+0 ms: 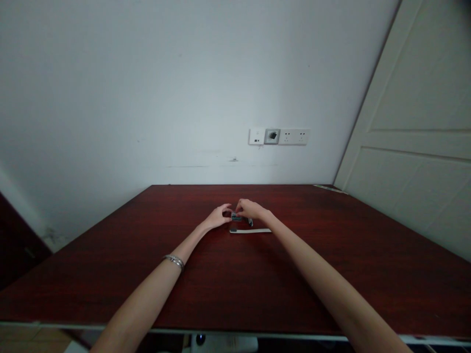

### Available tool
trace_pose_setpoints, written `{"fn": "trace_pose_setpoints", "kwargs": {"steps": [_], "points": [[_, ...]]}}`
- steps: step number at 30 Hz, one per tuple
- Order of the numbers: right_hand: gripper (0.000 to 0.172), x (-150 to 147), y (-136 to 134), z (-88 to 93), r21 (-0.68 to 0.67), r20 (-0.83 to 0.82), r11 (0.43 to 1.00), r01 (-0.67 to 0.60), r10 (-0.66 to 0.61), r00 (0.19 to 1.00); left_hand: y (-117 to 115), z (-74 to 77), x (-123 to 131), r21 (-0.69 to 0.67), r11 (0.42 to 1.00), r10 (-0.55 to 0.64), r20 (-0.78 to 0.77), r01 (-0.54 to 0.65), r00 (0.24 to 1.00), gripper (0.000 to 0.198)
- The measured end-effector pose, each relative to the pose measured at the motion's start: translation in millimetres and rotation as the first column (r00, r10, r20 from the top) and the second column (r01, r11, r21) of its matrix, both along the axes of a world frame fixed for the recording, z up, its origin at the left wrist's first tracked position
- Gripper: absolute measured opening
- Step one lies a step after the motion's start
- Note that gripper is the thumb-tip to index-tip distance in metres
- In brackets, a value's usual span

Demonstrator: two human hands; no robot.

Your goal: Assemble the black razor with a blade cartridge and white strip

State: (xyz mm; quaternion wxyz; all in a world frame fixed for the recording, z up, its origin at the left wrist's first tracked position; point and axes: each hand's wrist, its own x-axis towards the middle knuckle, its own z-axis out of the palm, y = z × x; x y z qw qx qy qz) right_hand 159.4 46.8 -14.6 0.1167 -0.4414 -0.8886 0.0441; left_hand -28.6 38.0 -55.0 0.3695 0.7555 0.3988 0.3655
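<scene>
At frame centre, you seem to adjust the small block (236, 216): left hand (218, 216), fingers apart; right hand (251, 208), grip unclear; next needs steadiness.

A small grey object (236, 216) is seen on the dark red worktop (209, 289), nearer its far edge than its near edge. Its left end is flanked by the curved thumb and fingers of the left hand (222, 214); its right part is covered by the right hand (247, 208). Just nearer the front edge, a pale strip (253, 231) is laid roughly parallel to it. Wall sockets (294, 137) are mounted beyond the far edge.
</scene>
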Motion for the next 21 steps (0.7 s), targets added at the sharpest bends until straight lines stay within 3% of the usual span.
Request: {"fn": "trace_pose_setpoints", "kwargs": {"steps": [21], "points": [[0.016, -1, -11, 0.0, 0.055, 0.005, 0.998, 0.029, -0.03, 1.0, 7, -8.8, -2, 0.071, 0.997, 0.037, -0.027, -0.035, 0.999, 0.059]]}}
